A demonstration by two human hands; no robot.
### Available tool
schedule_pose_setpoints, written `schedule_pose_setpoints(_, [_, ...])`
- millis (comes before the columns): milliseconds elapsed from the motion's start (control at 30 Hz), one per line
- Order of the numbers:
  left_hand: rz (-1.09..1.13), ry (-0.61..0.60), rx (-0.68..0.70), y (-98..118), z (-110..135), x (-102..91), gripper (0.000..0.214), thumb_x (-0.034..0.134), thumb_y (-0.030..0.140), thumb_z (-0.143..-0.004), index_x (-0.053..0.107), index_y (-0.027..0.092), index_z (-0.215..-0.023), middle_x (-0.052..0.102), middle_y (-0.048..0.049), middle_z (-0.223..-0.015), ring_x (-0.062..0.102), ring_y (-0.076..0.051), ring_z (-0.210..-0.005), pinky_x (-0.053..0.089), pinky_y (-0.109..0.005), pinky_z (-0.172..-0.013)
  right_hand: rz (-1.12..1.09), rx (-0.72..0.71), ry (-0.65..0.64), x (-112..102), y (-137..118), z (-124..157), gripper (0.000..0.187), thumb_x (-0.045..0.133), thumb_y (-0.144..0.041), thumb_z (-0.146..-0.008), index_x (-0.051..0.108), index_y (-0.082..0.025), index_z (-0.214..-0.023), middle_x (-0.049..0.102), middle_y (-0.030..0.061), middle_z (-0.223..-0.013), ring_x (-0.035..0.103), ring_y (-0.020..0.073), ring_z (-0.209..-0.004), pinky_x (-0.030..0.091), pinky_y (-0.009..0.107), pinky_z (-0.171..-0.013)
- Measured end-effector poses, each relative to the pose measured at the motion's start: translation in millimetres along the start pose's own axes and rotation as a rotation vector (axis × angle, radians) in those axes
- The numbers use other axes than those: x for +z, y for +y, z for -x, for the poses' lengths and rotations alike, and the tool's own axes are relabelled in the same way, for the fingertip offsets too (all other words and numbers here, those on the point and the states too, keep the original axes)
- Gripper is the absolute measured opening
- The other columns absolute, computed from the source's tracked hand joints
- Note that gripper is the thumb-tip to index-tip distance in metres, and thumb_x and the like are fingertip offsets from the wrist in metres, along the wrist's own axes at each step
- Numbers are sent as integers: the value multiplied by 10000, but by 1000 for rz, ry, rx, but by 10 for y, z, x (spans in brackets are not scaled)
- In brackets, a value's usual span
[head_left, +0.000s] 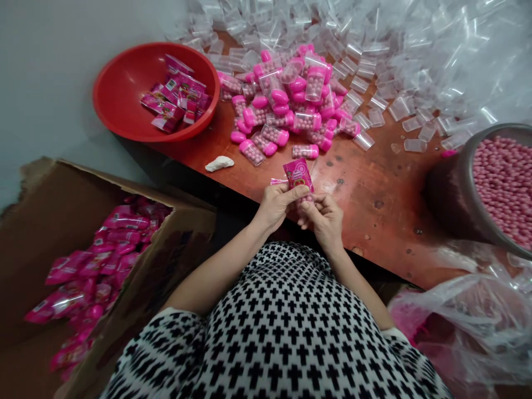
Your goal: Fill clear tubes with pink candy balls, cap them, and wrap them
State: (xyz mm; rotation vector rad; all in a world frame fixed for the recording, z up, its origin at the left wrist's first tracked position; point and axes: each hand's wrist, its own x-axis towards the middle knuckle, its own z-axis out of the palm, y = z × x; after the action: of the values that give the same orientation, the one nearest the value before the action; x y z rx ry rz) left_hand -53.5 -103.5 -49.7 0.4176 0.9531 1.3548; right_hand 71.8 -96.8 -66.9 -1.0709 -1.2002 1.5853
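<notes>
My left hand (277, 204) and my right hand (323, 217) meet at the near edge of the wooden table (374, 194). Together they pinch a small pink printed wrapper (298, 174), which stands up between the fingers. Something small and pink shows under it at the right fingertips; I cannot tell what it is. Just beyond lies a heap of clear tubes filled with pink candy balls and closed with pink caps (286, 105). A red bowl (124, 88) at the far left holds more pink wrappers (177, 97).
A cardboard box (54, 221) at my left holds many wrapped pink packs (95, 260). A grey tub (449, 194) of loose pink candy balls (505, 183) stands at right. Empty clear tubes (394, 50) cover the far table. A white scrap (219, 163) and a plastic bag (457, 321) lie nearby.
</notes>
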Motion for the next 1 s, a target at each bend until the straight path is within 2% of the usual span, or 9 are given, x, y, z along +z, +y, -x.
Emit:
schedule_pose_setpoints(100, [-38, -52, -43, -20, 38, -18, 400, 876, 415, -592, 628, 102, -568, 597, -10, -504, 543, -114, -394, 448, -239, -387, -153, 84, -27, 6, 13, -17, 357, 788, -461, -720, 560, -200, -807, 697, -47, -617, 575, 80, -371, 438, 160, -315])
schedule_pose_setpoints(200, [-79, 3, -26, -16, 57, -38, 384, 878, 400, -593, 641, 99, -587, 608, -9, -516, 528, -105, -377, 433, -234, -368, -164, 96, -45, 3, 33, -4, 368, 803, -455, -708, 575, -203, -851, 704, -48, -644, 619, 88, -430, 511, 175, -388])
schedule_pose_setpoints(400, [10, 118, -14, -8, 79, -59, 375, 907, 379, -536, 694, 89, -641, 679, -39, -615, 612, -102, -523, 506, -211, -510, -187, 112, -162, -66, 64, 61, 463, 802, -427, -729, 570, -234, -1080, 748, -10, -828, 730, 151, -663, 629, 280, -595])
schedule_pose_setpoints(567, [2, 103, -68, -111, 145, -43, 407, 927, 395, -479, 684, 93, -602, 616, 0, -530, 524, -70, -453, 443, -201, -454, -247, 149, -108, -50, 97, -18, 471, 873, -401, -630, 508, -232, -874, 694, -77, -604, 673, 125, -475, 582, 216, -473])
schedule_pose_setpoints(700, [55, 30, -59, -64, 301, -121, 408, 916, 413, -528, 671, 94, -601, 627, -20, -544, 582, -110, -489, 515, -250, -528, -193, 161, -178, 65, 50, -82, 500, 884, -394, -598, 471, -233, -828, 646, -104, -514, 624, 110, -398, 509, 168, -383])
schedule_pose_setpoints(767, [103, 126, 58, 56, 446, -267, 387, 916, 392, -543, 680, 115, -674, 710, -49, -696, 672, -155, -624, 574, -285, -645, -161, 162, -239, 110, 3, -93, 492, 876, -398, -601, 475, -231, -831, 677, -86, -556, 635, 113, -418, 505, 169, -383])
schedule_pose_setpoints(833, [174, 340, 290, 209, 611, -492, 409, 869, 467, -615, 679, 146, -782, 758, -62, -892, 718, -182, -800, 592, -311, -772, -134, 139, -256, 111, -45, -107, 465, 850, -418, -634, 482, -232, -850, 712, -62, -608, 644, 117, -433, 504, 177, -385])
schedule_pose_setpoints(900, [243, 597, 549, 335, 741, -740, 536, 676, 659, -758, 669, 145, -911, 765, -67, -937, 722, -160, -822, 591, -278, -764, -103, 101, -218, 62, -80, -134, 421, 812, -439, -685, 491, -231, -858, 719, -48, -622, 641, 115, -434, 495, 176, -384])
schedule_pose_setpoints(1000, [128, 760, 616, 354, 752, -975, 550, 606, 635, -834, 613, 161, -1113, 765, -77, -999, 729, -164, -873, 587, -303, -815, -57, 59, -135, -55, -96, -184, 379, 775, -467, -735, 508, -218, -834, 712, -38, -619, 640, 107, -437, 488, 169, -389])
